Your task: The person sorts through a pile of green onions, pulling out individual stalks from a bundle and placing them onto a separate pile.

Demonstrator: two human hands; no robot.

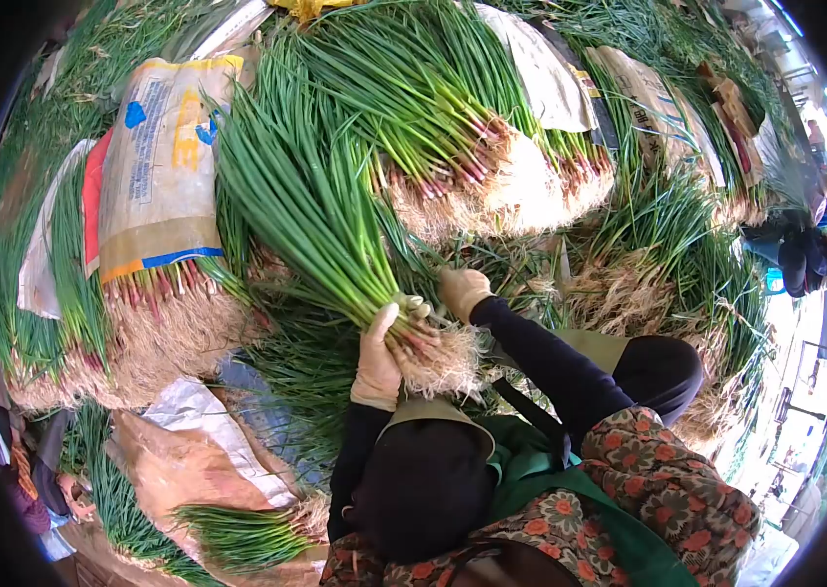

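Note:
My left hand (pixel 381 360), in a pale glove, is wrapped round a thick bunch of spring onions (pixel 320 230) just above the roots. Its long green leaves fan out to the upper left, and the pale, stringy roots (pixel 441 362) point to the lower right. Just right of this bunch, my right hand (pixel 462 292), also gloved, is closed among green leaves; what its fingers hold is hidden. Beyond my hands lies a large heap of spring onions (pixel 462 127) with reddish stems and tan roots.
Printed sacks (pixel 164 161) cover more onions at the left, and a white sack (pixel 540 68) lies on the heap behind. A smaller bunch (pixel 242 533) rests on a brown sheet (pixel 174 455) at the lower left. Another person (pixel 814 249) is at the far right.

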